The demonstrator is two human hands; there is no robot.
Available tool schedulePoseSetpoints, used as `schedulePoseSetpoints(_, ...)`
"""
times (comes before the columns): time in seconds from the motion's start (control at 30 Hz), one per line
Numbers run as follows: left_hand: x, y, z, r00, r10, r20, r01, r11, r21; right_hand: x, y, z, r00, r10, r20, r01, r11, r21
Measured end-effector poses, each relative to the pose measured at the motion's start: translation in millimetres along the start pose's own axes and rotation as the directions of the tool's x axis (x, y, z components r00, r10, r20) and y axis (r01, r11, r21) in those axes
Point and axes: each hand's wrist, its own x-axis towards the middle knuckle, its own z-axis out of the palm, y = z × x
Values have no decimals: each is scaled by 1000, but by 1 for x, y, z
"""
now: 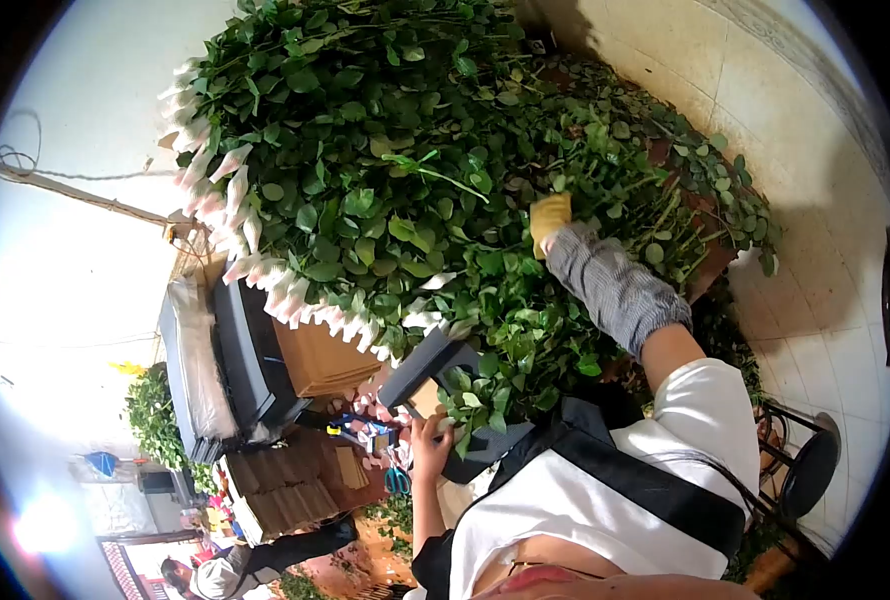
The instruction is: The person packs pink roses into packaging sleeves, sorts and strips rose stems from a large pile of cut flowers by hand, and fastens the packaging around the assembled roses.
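Observation:
A large heap of leafy rose stems (355,190) fills the middle of the head view. Their buds (240,235), in pale pink-white sleeves, line its left edge. My right hand (551,220), in a yellow glove under a grey sleeve, is closed down among the leaves; what its fingers hold is hidden. Bare and lower down, my left hand (431,446) has its fingers bent over the edge of a dark grey box-like piece (427,362) with a tan cardboard part (426,398). Leaves overhang this piece, and part of it is hidden behind them.
Stacked dark boxes (245,345) and brown cardboard (330,350) stand at left. Blue-handled scissors (397,481) lie near my left forearm. A person (230,572) stands at lower left. A black stool (810,470) and pale floor tiles (815,375) are at right.

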Motion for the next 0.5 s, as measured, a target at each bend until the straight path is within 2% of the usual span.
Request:
schedulePoseSetpoints(0.03,-1,2,-2,1000,12,8,-12,1000,1,-6,11,4,998,50,32,-46,993,-106)
schedulePoseSetpoints(0.07,-3,4,-5,999,-29,24,28,1000,12,-13,26,18,999,-35,-29,29,984,-176)
schedulePoseSetpoints(0.1,-2,8,-5,997,-67,37,67,998,19,-8,19,32,938,-336,78,319,932,174)
schedulePoseSetpoints(0.13,-2,7,-4,999,-48,18,48,999,8,-4,10,46,778,-602,177,423,711,561)
schedulePoseSetpoints(0.17,-2,6,-4,999,-46,21,46,999,9,42,65,61,309,-908,-282,401,-144,905)
schedulePoseSetpoints(0.2,-2,7,-3,999,-43,10,43,999,-5,35,38,64,258,-930,-263,358,-161,920)
schedulePoseSetpoints(0.23,-3,6,-3,999,-40,2,40,999,-17,59,49,63,87,-946,-312,381,-258,888)
schedulePoseSetpoints(0.27,-3,3,-3,1000,-16,-2,16,1000,19,43,4,70,29,-970,-240,329,-218,919)
schedulePoseSetpoints(0.33,-2,-6,2,1000,5,-18,-5,1000,24,72,32,54,122,-964,-238,218,-208,953)
schedulePoseSetpoints(0.37,-4,-11,4,1000,10,-26,-10,1000,30,71,30,48,281,-911,-300,231,-239,943)
schedulePoseSetpoints(0.43,-2,-4,2,999,16,-38,-15,999,51,107,88,28,499,-816,-290,227,-200,953)
schedulePoseSetpoints(0.5,-3,-2,1,1000,-19,-20,19,1000,7,120,123,20,705,-619,-347,311,-170,935)
